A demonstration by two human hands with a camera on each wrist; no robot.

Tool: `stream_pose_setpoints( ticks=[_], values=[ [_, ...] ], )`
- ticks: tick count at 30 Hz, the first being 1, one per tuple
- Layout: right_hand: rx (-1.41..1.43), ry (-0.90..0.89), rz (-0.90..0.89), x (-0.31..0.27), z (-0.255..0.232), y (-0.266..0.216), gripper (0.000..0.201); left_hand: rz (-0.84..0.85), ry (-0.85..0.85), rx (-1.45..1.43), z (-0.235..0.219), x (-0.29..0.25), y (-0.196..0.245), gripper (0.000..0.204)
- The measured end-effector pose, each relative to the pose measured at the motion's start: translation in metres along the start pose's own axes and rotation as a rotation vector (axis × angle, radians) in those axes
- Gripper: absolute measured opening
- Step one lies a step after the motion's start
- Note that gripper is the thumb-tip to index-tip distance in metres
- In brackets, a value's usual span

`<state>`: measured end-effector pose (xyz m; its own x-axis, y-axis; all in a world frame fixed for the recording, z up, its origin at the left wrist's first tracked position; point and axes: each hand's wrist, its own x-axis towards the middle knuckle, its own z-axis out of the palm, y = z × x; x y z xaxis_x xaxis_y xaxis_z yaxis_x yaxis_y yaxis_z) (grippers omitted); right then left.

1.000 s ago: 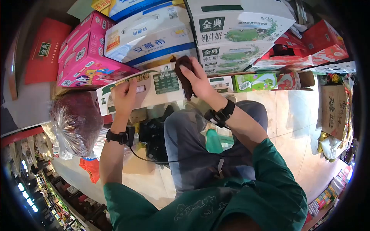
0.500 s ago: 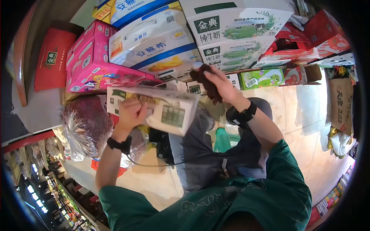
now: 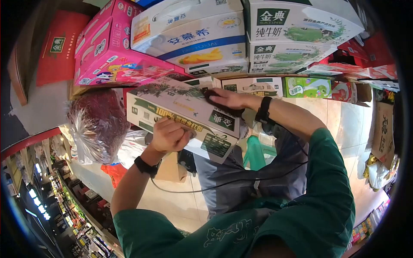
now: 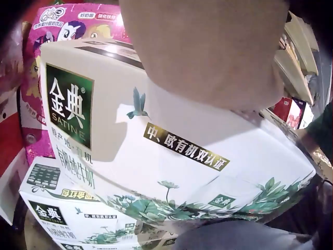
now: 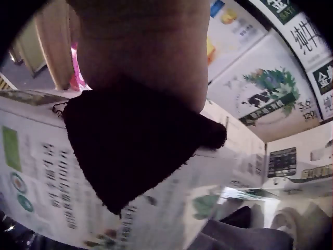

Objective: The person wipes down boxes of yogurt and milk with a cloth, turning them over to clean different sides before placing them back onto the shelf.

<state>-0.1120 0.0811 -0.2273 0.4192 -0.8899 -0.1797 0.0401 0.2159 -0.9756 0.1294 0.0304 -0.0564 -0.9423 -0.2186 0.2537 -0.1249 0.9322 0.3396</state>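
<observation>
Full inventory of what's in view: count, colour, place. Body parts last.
held carton: 1, white and green, centre, in the left hand
cloth: 1, dark brown, against that carton
pink cartons: count unclear, upper left
blue-banded carton: at least 1, white, top middle
stacked cartons: at least 2, white and green, top right
small box: 1, green, low row beneath them
red package: 1, far left
plastic bag: 1, clear, dark-red contents, left
stool: 1, green, between the knees
far shelves: too small to count
wristbands: 2, black, one per wrist
left hand: 1, bare, on held carton
right hand: 1, bare, on cloth
</observation>
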Motion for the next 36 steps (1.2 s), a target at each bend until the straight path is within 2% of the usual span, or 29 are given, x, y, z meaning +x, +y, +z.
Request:
stream_pose_setpoints(
  ticks=[2,5,8,11,13,14,16,19,22,23,27,28,29,30,31,32,34,36],
  values=[
    [0.1,-0.016,0.018,-0.004,-0.01,0.007,0.051,0.001,0.004,0.001,-0.002,0.004,-0.008,0.022],
    [-0.129,0.12,0.012,-0.003,-0.001,0.003,0.05,0.005,0.028,-0.024,-0.006,0.013,-0.019,0.025],
    [-0.01,0.016,0.088,0.001,-0.004,-0.017,0.049,0.009,0.052,-0.046,-0.005,0.019,-0.025,0.026],
    [0.023,-0.081,-0.009,0.013,0.002,-0.053,0.049,0.002,0.031,-0.035,-0.007,0.018,-0.029,0.025],
    [0.193,-0.12,-0.209,0.019,0.015,-0.093,0.046,-0.002,0.013,-0.019,-0.007,0.018,-0.027,0.023],
    [0.078,-0.112,-0.361,0.031,0.019,-0.101,0.045,-0.014,0.034,-0.046,-0.005,0.017,-0.025,0.022],
    [-0.127,-0.121,-0.532,0.047,0.024,-0.131,0.045,-0.035,0.076,-0.095,-0.003,0.016,-0.022,0.021],
    [-0.181,-0.119,-0.546,0.088,0.034,-0.133,0.048,-0.028,0.068,-0.108,-0.003,0.014,-0.024,0.019],
    [-0.026,-0.168,-0.362,0.111,0.031,-0.14,0.054,-0.021,0.04,-0.076,-0.006,0.016,-0.024,0.019],
    [-0.006,-0.12,-0.299,0.107,0.027,-0.139,0.059,-0.021,0.021,-0.055,-0.008,0.018,-0.023,0.019],
    [0.075,0.006,-0.216,0.11,0.017,-0.1,0.06,-0.024,-0.003,-0.039,-0.009,0.018,-0.024,0.022],
    [-0.013,0.011,-0.16,0.123,0.011,-0.065,0.058,-0.032,-0.001,-0.06,-0.009,0.017,-0.023,0.024],
    [0.081,-0.135,0.132,0.119,0.004,-0.05,0.061,-0.041,0.002,-0.078,-0.009,0.017,-0.023,0.026],
    [-0.064,-0.08,0.044,0.092,-0.006,-0.044,0.057,-0.046,0.009,-0.095,-0.009,0.019,-0.026,0.029],
    [0.082,-0.074,0.111,0.081,-0.009,-0.023,0.054,-0.028,-0.002,-0.038,-0.011,0.022,-0.028,0.026],
    [0.209,-0.054,0.064,0.084,-0.007,0.016,0.051,-0.029,0.012,-0.034,-0.011,0.023,-0.031,0.026],
    [0.25,-0.014,0.161,0.051,-0.009,0.002,0.05,-0.031,0.041,-0.034,-0.007,0.025,-0.035,0.026],
    [0.3,-0.046,0.2,0.03,-0.008,-0.021,0.051,-0.039,0.038,-0.043,-0.008,0.026,-0.034,0.026]
  ],
)
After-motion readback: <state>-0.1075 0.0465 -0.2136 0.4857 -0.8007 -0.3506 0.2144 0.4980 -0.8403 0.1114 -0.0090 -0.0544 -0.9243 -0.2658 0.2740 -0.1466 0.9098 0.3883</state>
